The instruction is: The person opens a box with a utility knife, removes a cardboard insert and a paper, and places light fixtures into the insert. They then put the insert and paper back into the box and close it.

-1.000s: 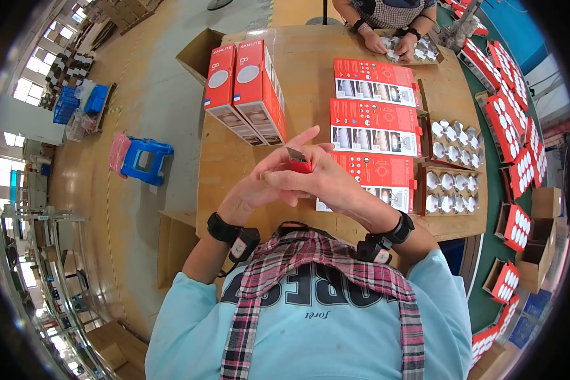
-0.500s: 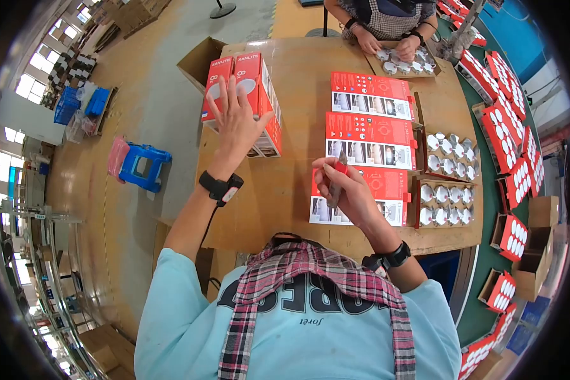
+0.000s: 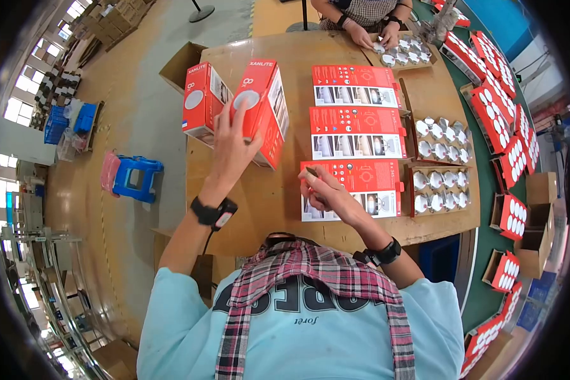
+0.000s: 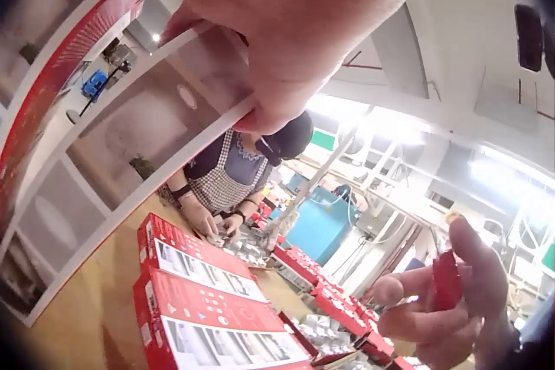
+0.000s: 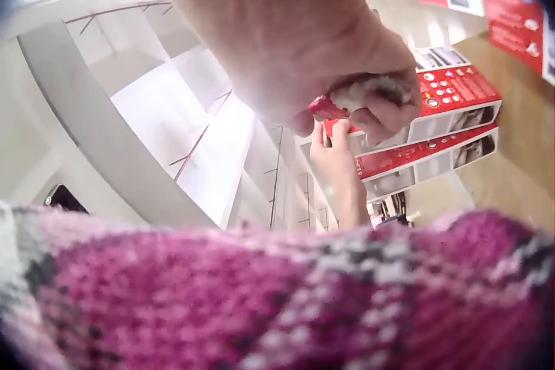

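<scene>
- One wooden desk (image 3: 247, 196) with rounded corners.
- Three flat red cartons (image 3: 358, 132) in a row at the desk's middle.
- Two upright red cartons (image 3: 199, 104) near the far left corner; the left hand (image 3: 232, 149) grips the tilted carton (image 3: 269, 107).
- The right hand (image 3: 326, 193) pinches one small red tool (image 3: 310, 172) above the nearest flat carton.

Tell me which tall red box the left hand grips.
The tilted box under the left hand, nearer the flat packs; the other box stands upright.
</scene>
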The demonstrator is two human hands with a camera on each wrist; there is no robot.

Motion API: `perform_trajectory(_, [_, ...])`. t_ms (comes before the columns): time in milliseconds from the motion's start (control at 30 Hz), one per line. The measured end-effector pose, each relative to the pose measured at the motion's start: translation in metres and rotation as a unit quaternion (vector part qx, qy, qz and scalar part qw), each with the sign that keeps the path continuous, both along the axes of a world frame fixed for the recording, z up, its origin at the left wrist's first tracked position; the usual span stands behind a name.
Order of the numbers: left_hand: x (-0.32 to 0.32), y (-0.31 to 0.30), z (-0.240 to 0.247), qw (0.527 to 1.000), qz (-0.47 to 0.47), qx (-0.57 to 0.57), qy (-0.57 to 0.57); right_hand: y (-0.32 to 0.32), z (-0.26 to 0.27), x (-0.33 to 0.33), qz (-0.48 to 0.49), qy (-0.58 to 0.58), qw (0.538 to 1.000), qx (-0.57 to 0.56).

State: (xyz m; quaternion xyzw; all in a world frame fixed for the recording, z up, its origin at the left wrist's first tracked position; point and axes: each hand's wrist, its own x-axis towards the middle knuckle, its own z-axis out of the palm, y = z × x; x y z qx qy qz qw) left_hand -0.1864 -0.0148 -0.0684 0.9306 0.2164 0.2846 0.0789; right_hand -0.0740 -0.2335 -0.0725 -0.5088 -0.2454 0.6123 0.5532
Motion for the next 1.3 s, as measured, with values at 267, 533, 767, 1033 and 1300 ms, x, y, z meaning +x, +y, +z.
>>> perform_trajectory(267, [-0.117,-0.056,0.041,0.991,-0.036,-0.115,0.066,0.005,-0.007,-0.019,0.096,-0.190,0.976,0.049])
perform_trajectory(533, [-0.163,-0.075,0.049,0.972,0.076,-0.170,0.144,0.030,0.022,-0.057,0.138,-0.026,0.989,0.043])
perform_trajectory(767, [-0.150,-0.083,0.049,0.968,0.121,-0.147,0.165,0.036,0.026,-0.083,0.118,-0.043,0.990,0.062])
perform_trajectory(1033, [-0.148,-0.096,0.041,0.977,0.115,-0.109,0.145,0.037,0.025,-0.092,0.077,-0.033,0.994,0.069])
perform_trajectory(1300, [-0.149,-0.096,0.041,0.975,0.111,-0.117,0.153,0.036,0.023,-0.099,0.034,-0.005,0.998,0.057])
